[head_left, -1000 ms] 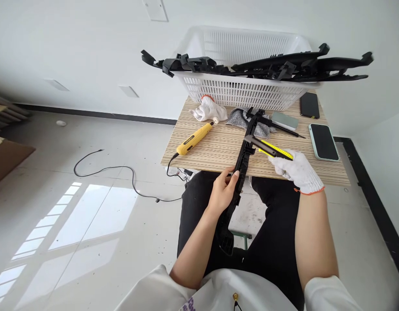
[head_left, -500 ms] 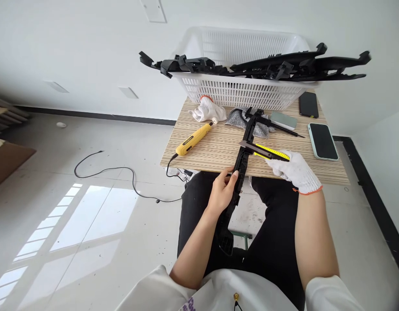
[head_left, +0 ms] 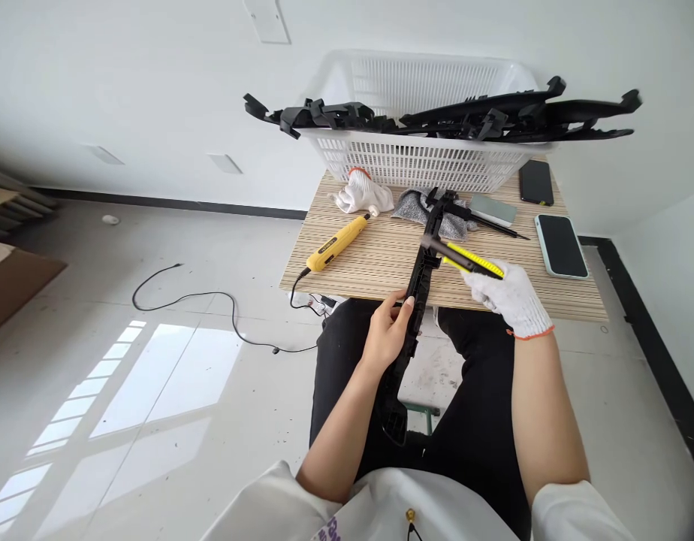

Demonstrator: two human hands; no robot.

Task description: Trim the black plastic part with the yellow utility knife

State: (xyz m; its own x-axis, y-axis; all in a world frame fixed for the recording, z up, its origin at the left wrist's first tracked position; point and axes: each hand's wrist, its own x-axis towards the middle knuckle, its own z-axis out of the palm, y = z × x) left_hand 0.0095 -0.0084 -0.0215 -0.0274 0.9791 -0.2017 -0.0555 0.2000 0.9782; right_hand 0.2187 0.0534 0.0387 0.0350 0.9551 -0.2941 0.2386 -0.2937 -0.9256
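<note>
Bare, my left hand [head_left: 385,332] grips a long black plastic part [head_left: 420,279] around its middle. That part slants from my lap up over the table's front edge, its far end lying by a grey cloth [head_left: 410,205]. In a white knit glove, my right hand [head_left: 505,296] is closed around a yellow and black utility knife [head_left: 472,260]. The knife's blurred blade end lies at the upper half of the black part; whether it touches is unclear. A slim black pointed tool [head_left: 496,225] rests just beyond the knife.
On the wooden table [head_left: 358,272] lie a yellow corded power tool [head_left: 336,243], a crumpled white glove [head_left: 363,194], a grey-green block [head_left: 493,209] and two phones [head_left: 561,246]. Behind, a white basket [head_left: 403,160] holds several black parts [head_left: 510,105] overhanging its sides. A cord [head_left: 233,312] crosses the floor.
The knife's blade end has shifted slightly up along the black part, and my right hand has tilted a little. My left hand keeps its grip in the same place.
</note>
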